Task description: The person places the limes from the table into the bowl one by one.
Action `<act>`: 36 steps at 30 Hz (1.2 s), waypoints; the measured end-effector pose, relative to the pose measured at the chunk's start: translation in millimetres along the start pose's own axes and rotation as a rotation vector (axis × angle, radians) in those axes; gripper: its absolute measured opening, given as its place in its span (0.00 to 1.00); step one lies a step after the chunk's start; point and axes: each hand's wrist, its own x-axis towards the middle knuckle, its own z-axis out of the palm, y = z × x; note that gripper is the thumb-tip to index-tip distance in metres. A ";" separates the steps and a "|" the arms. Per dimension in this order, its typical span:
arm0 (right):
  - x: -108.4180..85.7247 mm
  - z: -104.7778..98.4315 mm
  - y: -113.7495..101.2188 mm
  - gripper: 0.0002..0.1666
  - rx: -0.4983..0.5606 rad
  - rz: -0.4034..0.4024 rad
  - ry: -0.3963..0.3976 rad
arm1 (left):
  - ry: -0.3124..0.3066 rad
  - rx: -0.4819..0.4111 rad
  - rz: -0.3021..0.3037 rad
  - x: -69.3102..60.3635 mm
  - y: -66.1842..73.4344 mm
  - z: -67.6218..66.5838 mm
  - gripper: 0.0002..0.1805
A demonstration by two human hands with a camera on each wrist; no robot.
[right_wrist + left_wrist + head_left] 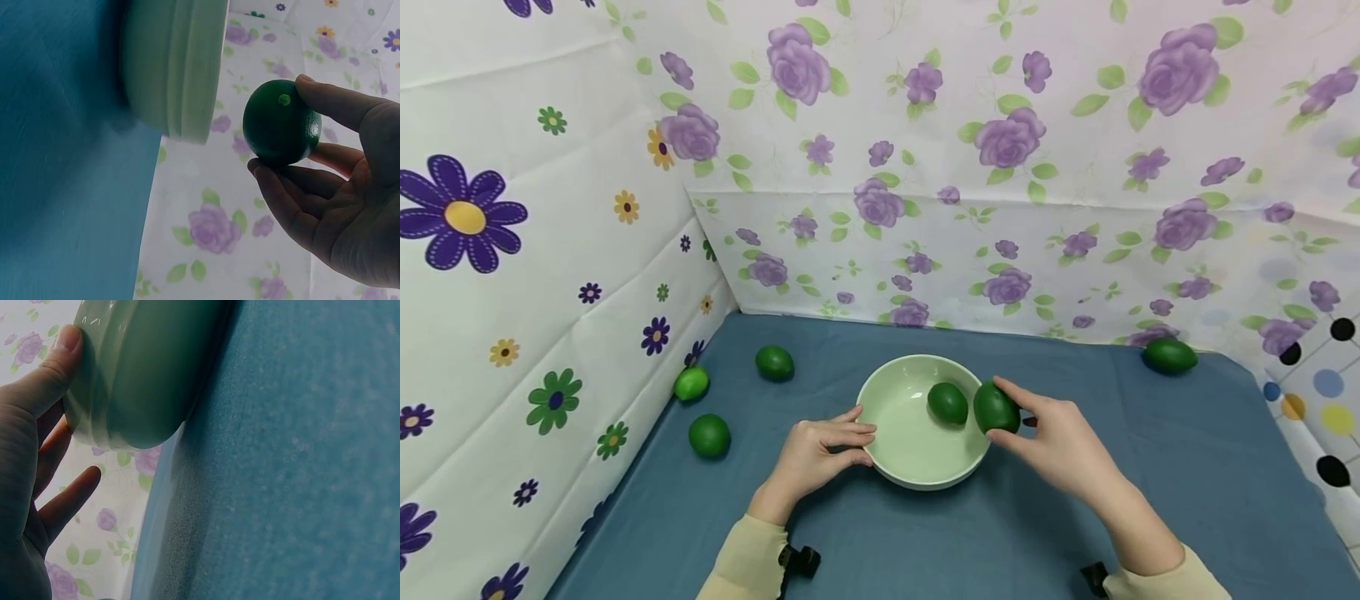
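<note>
Fruit, dark green and glossy, is what the right hand point(1060, 442) grips in the head view: this held fruit point(997, 407) appears at the right edge of a pale green bowl point(895, 433), clamped between thumb and fingers. A second dark fruit point(947, 403) lies inside the bowl, towards its right side. At the opposite edge, the left hand point(820, 454) pinches the rim. Three more fruits lie on the blue cloth point(880, 550) left of the bowl, and another is at the far right.

The left wrist view shows the thumb point(59, 359) pressed to the bowl's outer wall, with one finger held apart from it; what the other fingertips touch is hidden.

In the right wrist view the held fruit is above rim level and apart from the bowl, its stem spot showing. The step in hand looks like loading the bowl; the next move probably calls for carrying the fruit inward, lowering it beside its neighbour and parting the fingers, while the other hand steadies the rim.
</note>
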 end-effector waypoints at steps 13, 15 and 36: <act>9.4 19.0 -8.7 0.46 -0.021 -0.035 -0.048 | -0.007 -0.004 -0.008 0.5 1.9 -0.9 0.19; 10.2 20.5 -10.2 0.46 -0.026 -0.039 -0.050 | -0.007 -0.001 -0.007 0.6 1.8 -0.7 0.19; 23.0 38.4 -29.1 0.42 -0.166 0.002 -0.134 | -0.008 -0.012 -0.019 0.0 1.0 -0.8 0.19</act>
